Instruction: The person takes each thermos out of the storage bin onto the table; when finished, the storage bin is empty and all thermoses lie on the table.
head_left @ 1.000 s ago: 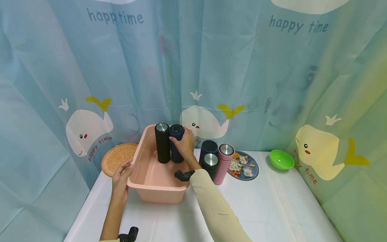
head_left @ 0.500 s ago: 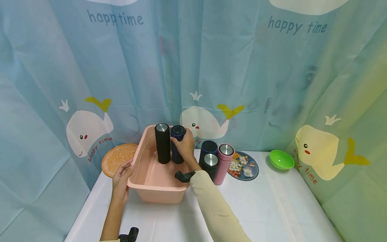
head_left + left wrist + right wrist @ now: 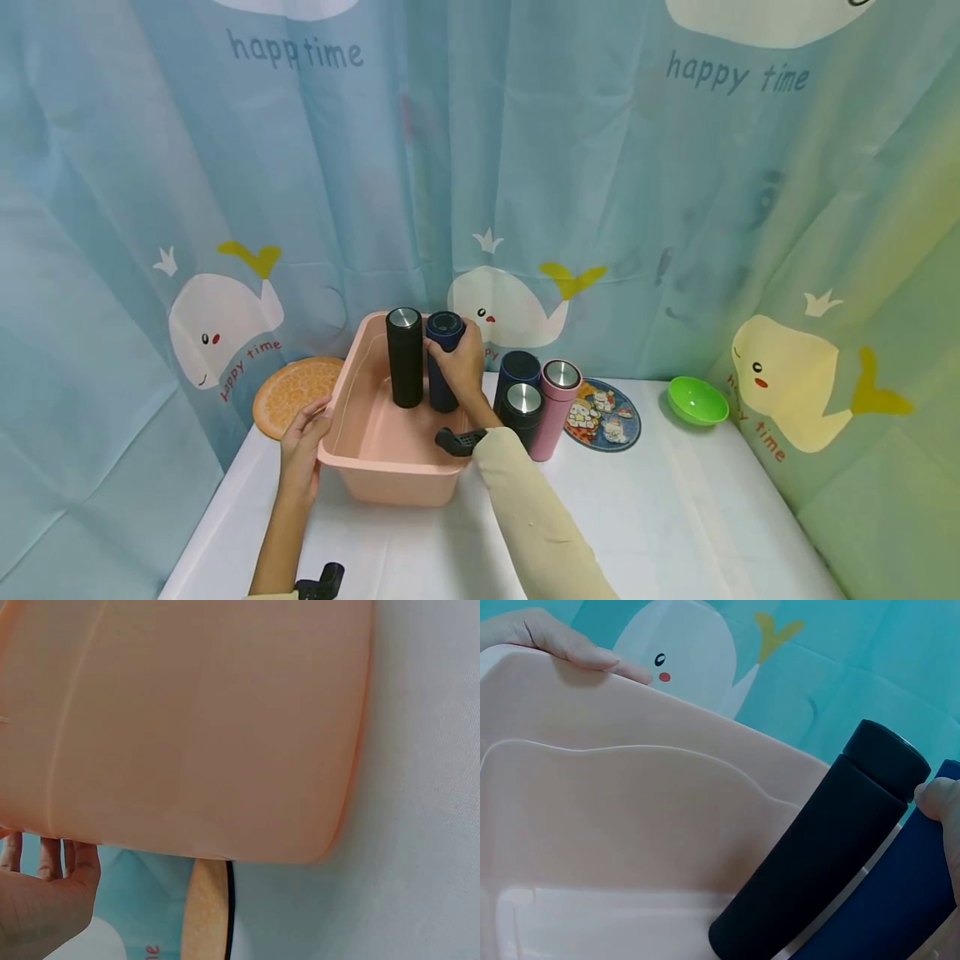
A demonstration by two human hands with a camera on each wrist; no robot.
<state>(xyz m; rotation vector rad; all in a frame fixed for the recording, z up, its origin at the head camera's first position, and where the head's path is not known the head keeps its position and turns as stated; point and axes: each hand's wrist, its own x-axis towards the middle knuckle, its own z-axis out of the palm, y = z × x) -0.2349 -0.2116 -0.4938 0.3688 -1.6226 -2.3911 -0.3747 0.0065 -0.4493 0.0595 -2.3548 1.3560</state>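
Observation:
My left hand holds the left rim of a pink plastic basin, its thumb over the edge in the right wrist view and fingers against the outer wall in the left wrist view. Inside the basin a black thermos bottle with a silver-topped lid stands upright. Just right of it is a dark blue thermos bottle, its upper part gripped by my right hand. A narrow gap separates the two bottles. Whether the blue one's base touches the basin floor, I cannot tell.
Right of the basin cluster a dark blue bottle, a black bottle and a pink bottle. Behind them lies a patterned round mat. A green bowl sits farther right, an orange-slice mat at left.
The blue bottle in my right hand has shifted slightly right, widening the gap to the black bottle. My left hand stays on the basin rim. The head view has tilted a little.

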